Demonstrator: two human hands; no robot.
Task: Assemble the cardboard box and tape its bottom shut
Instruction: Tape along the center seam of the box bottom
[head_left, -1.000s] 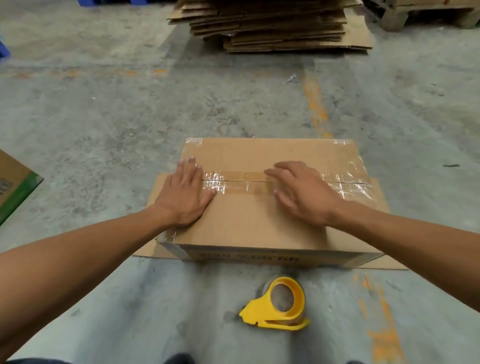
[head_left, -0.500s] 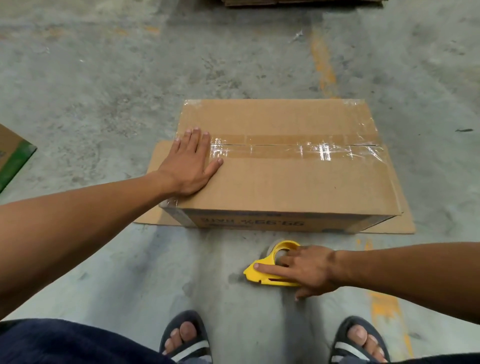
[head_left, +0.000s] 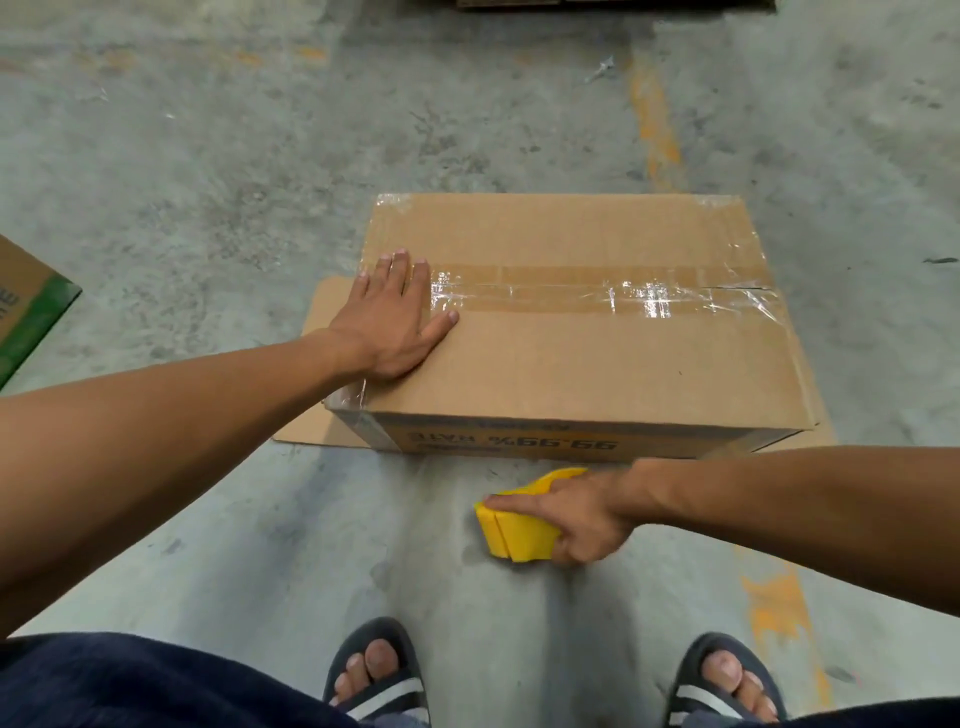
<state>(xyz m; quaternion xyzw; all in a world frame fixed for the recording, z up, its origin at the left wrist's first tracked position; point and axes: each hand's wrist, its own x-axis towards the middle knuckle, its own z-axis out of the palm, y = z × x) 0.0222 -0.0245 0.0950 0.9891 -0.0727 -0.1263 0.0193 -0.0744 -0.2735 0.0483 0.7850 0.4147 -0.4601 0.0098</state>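
Note:
A brown cardboard box (head_left: 597, 364) stands upside down on the concrete floor, its printed side facing me. Clear tape (head_left: 597, 296) runs along the centre seam of its upper face and wraps the corners. My left hand (head_left: 395, 322) lies flat, fingers spread, on the box's left end over the tape. My right hand (head_left: 582, 517) grips a yellow tape dispenser (head_left: 514, 535) in front of the box, lifted just off the floor. The box's lower flaps (head_left: 322, 312) splay out flat underneath.
A green-printed carton (head_left: 26, 306) pokes in at the left edge. Worn orange floor markings (head_left: 654, 124) run behind and to the right of the box. My sandalled feet (head_left: 376, 670) stand close below the dispenser.
My right hand left the box top, reached down to the dispenser on the floor and now has it gripped and raised. My left hand stayed flat on the box. The view tilted downward.

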